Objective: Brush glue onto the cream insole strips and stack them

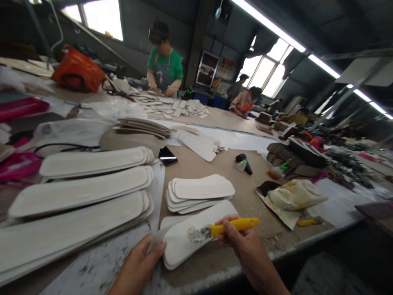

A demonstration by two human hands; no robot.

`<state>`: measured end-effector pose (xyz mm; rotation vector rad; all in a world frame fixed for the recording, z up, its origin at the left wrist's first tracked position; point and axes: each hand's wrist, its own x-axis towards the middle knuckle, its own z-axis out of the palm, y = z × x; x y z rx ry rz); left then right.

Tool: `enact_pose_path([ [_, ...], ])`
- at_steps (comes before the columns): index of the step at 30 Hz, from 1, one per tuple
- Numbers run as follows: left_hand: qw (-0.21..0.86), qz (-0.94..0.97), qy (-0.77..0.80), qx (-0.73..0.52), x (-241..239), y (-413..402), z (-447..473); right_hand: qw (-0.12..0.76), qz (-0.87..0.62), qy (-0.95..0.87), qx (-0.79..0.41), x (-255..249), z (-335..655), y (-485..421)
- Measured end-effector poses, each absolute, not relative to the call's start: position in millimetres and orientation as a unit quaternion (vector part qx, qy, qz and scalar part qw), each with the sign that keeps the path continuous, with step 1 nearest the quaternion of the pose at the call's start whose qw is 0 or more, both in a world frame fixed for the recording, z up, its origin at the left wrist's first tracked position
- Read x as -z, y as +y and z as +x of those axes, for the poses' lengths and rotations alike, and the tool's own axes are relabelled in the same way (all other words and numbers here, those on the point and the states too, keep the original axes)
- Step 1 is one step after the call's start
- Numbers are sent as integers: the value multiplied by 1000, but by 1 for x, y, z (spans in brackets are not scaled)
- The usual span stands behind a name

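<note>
My right hand (245, 246) is closed around a yellow-handled brush (227, 228) whose glue-caked bristles rest on the top of a small stack of white insole pieces (190, 233) near the table's front edge. My left hand (138, 266) pinches the left end of that stack, holding it down. Just beyond lies another stack of white insole pieces (199, 190).
Long rows of white insole stacks (80, 192) fill the left. A glue-smeared container (294, 196) sits on paper at right, with a second yellow brush (308, 222), a black bottle (244, 163) and a phone (167, 156). A person in green (164, 67) works at the far end.
</note>
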<state>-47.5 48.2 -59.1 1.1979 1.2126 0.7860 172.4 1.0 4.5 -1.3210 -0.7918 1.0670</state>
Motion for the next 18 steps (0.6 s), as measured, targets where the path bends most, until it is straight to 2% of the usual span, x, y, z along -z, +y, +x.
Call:
enact_pose_path([
  [7, 662, 425, 524, -326, 43, 45, -46, 542, -581, -365, -485, 12, 159, 10],
  [18, 678, 409, 529, -306, 38, 45, -47, 472, -627, -431, -446, 2, 149, 11],
])
